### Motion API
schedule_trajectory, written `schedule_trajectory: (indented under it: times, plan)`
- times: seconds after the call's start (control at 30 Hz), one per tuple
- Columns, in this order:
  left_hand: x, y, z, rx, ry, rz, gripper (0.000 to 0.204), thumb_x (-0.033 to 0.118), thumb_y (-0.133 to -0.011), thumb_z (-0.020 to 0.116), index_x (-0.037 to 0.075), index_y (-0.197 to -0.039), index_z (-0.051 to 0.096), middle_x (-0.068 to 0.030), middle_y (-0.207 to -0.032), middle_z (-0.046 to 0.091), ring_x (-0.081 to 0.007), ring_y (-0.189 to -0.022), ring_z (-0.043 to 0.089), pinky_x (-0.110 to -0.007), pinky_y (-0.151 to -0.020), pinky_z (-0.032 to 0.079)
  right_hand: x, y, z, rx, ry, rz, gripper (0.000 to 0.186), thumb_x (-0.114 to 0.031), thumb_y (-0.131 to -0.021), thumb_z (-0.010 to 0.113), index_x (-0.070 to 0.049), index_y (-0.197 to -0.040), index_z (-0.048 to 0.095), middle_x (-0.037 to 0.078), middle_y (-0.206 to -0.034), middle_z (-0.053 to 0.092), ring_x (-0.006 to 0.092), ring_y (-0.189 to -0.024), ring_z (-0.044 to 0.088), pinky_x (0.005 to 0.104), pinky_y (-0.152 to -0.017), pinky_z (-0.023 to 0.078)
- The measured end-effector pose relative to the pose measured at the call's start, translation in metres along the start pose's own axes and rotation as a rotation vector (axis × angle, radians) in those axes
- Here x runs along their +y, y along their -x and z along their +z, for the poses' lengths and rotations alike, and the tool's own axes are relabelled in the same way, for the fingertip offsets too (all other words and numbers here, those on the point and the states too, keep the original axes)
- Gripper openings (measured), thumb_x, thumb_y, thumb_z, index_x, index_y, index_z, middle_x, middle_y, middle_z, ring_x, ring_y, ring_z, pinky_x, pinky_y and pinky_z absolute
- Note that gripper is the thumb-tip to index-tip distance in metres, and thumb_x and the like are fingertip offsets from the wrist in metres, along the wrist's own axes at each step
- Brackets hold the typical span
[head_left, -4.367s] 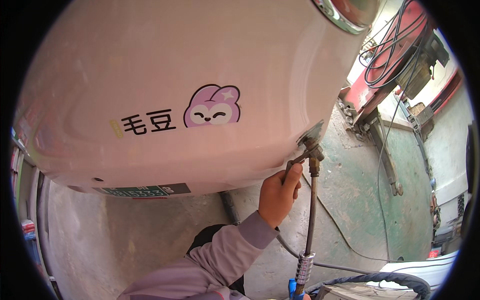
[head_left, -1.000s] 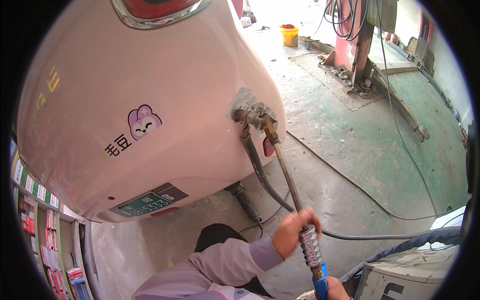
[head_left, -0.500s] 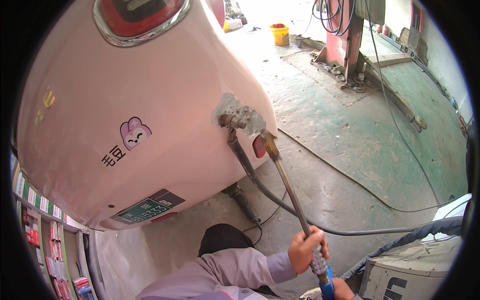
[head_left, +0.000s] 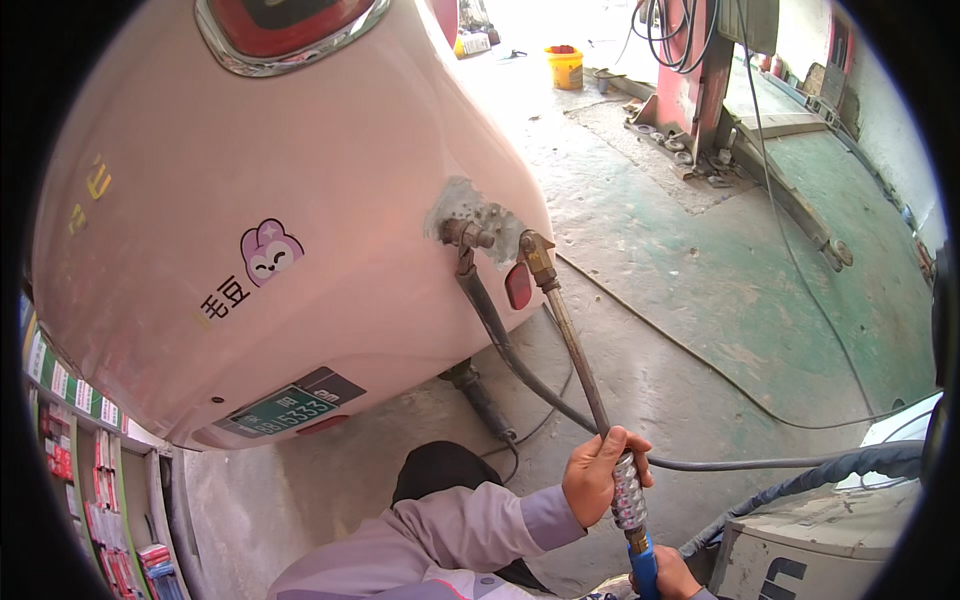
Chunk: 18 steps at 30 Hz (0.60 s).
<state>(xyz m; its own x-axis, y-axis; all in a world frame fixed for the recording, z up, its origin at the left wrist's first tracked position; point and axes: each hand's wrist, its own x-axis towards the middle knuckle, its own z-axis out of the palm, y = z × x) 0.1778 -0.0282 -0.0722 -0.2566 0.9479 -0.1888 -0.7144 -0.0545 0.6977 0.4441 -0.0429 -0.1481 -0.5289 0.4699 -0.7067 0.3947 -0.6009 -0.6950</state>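
My left hand (head_left: 598, 478) is wrapped round the long metal rod tool (head_left: 575, 355) just above and over its ribbed silver sleeve (head_left: 628, 500). My right hand (head_left: 670, 572) grips the blue handle (head_left: 643, 565) at its lower end. The tool's brass head (head_left: 540, 258) is at the right edge of a stripped grey patch (head_left: 470, 200) on a pink car's rear panel (head_left: 300, 150); whether it touches cannot be told. A metal clamp (head_left: 462, 236) on a black cable (head_left: 500, 340) is attached at that patch, left of the head. A red reflector (head_left: 518, 287) is beside them.
A scuffed machine (head_left: 800, 550) with a thick hose is at lower right, shelves of packets (head_left: 105, 500) at left. A red lift post (head_left: 685, 100) with a low arm (head_left: 800, 205) stands beyond, near a yellow bucket (head_left: 565, 70). Cables (head_left: 700, 350) cross the floor.
My left hand has come down from near the clamp to the rod and closed on it. The tool's head has shifted right, apart from the clamp. My view has tilted up.
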Motion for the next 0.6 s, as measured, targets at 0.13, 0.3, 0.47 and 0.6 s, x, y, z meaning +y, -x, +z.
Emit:
schedule_trajectory:
  times: [0.13, 0.3, 0.47, 0.6]
  plan:
    - [0.002, -0.004, -0.011, 0.053, 0.018, -0.033, 0.047, 0.04, -0.107, 0.04, -0.001, -0.102, 0.061, -0.0123, -0.084, 0.064, -0.0218, -0.074, 0.067, -0.034, -0.071, 0.056, 0.018, -0.018, -0.004, 0.078, 0.241, -0.252, 0.026, -0.023, -0.098, 0.047, -0.011, -0.078, 0.06, -0.001, -0.062, 0.053, 0.0105, -0.051, 0.049, 0.0286, -0.046, 0.038]
    - [0.011, -0.009, -0.015, 0.026, 0.046, -0.035, 0.045, 0.039, -0.107, 0.041, 0.0, -0.098, 0.061, -0.0109, -0.082, 0.062, -0.0218, -0.073, 0.067, -0.035, -0.07, 0.057, 0.052, -0.048, -0.024, 0.043, 0.689, -0.321, 0.035, -0.036, -0.089, 0.062, -0.001, -0.091, 0.064, 0.025, -0.091, 0.065, 0.0366, -0.082, 0.065, 0.0481, -0.074, 0.049]
    - [0.013, -0.01, -0.02, 0.026, 0.058, -0.046, 0.043, 0.037, -0.107, 0.042, 0.0, -0.094, 0.06, -0.0109, -0.08, 0.062, -0.0218, -0.072, 0.066, -0.036, -0.07, 0.057, 0.089, -0.064, -0.03, 0.131, 0.38, -0.238, 0.026, -0.023, -0.097, 0.048, -0.01, -0.078, 0.06, 0.0, -0.062, 0.054, 0.0119, -0.052, 0.05, 0.0301, -0.046, 0.038]
    - [0.012, -0.01, -0.023, 0.031, 0.064, -0.043, 0.043, 0.036, -0.107, 0.042, 0.0, -0.093, 0.06, -0.011, -0.08, 0.062, -0.0215, -0.071, 0.066, -0.036, -0.07, 0.057, 0.101, -0.07, -0.028, 0.129, 0.364, -0.26, 0.027, -0.024, -0.097, 0.048, -0.01, -0.078, 0.06, 0.0, -0.063, 0.055, 0.0121, -0.052, 0.05, 0.0302, -0.046, 0.038]
